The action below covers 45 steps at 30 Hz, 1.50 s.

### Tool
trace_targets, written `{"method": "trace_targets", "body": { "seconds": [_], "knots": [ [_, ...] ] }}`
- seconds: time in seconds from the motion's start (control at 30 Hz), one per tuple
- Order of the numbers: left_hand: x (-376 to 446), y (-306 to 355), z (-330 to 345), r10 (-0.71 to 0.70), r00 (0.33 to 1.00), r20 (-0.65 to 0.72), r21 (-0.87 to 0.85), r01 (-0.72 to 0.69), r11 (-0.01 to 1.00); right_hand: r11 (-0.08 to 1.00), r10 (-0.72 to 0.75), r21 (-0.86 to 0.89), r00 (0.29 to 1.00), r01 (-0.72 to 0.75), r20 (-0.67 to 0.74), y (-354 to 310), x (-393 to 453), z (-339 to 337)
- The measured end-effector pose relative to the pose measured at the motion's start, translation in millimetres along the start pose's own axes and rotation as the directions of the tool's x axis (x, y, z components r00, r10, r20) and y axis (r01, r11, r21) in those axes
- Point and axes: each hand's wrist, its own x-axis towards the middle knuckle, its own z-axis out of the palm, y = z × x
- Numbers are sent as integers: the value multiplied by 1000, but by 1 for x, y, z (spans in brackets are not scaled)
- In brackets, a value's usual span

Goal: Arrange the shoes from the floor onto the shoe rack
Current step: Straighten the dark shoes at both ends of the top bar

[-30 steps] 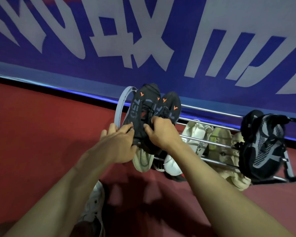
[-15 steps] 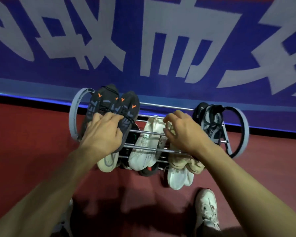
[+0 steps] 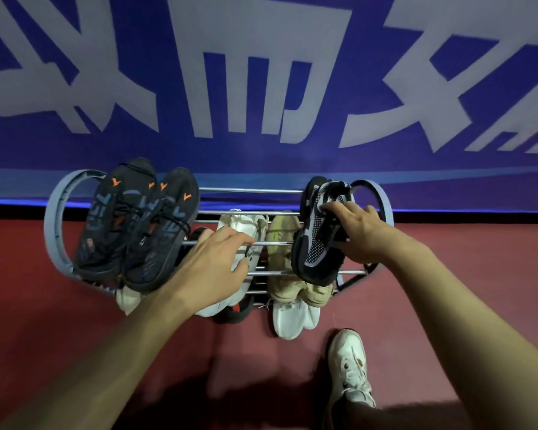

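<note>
Since half a second ago: left hand (image 3: 213, 263) off the black pair with orange marks (image 3: 137, 225), now over the middle of the shoe rack (image 3: 56, 225), above the white sneaker (image 3: 243, 240) on a lower rail. Right hand (image 3: 359, 232) gone from the beige shoes (image 3: 284, 243) to the black-and-white knit shoe (image 3: 319, 234) at the rack's right end.

Left hand palm down, fingers loosely spread and slightly bent, tips near the rack's front top bar, nothing held; contact with the bar cannot be told. Left forearm reaching in from below left of the rack.

Right hand wrapped around the knit shoe's right side, thumb across the upper near the collar, fingers curled behind, gripping it. Shoe toe toward the rack's front, heel by the back rail.

Black pair lying side by side on the rack's top left. White shoes (image 3: 295, 318) at the rack's foot, on the red floor (image 3: 28, 305). Worn white trainer (image 3: 350, 364) just in front of the rack. Blue banner (image 3: 261, 88) behind the rack.
</note>
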Motion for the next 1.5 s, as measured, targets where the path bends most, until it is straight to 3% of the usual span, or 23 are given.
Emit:
{"method": "trace_targets", "body": {
  "seconds": [0.13, 0.3, 0.53, 0.67, 0.83, 0.97, 1.1, 1.3, 1.5],
  "knots": [
    [0, -7, -4, -17, 1000, 7, -8, 17, 1000, 993, -22, -106, 985, 41, 171, -3, -7, -2],
    [-6, -11, -4, -14, 1000, 6, -25, 14, 1000, 997, -82, 0, 976, 84, 203, -3, -4, -5],
    [-16, -23, -10, -27, 1000, 4, -32, 27, 999, 976, -183, 135, 981, 173, 64, 3, 1, -6],
    [-20, -30, -13, -30, 999, 25, -18, 31, 999, 971, -170, 156, 982, 180, -78, -9, 4, -4],
    [-27, -41, -18, -71, 996, 50, -9, 71, 997, 958, -149, 186, 934, 217, -325, -30, 6, -5],
    [-27, -44, -23, -92, 995, 42, -10, 93, 996, 968, -146, 121, 890, 218, -433, -59, 14, -12],
    [-27, -39, -28, -97, 995, 20, -37, 98, 994, 935, -190, 184, 867, 303, -460, -91, 23, -14],
    [-29, -44, -36, -92, 996, 2, -58, 92, 994, 933, -150, 261, 928, 247, -341, -114, 29, -7],
    [-31, -50, -41, -91, 996, 11, -41, 91, 995, 865, 97, 494, 938, 85, -332, -127, 41, -7]
  ]
}}
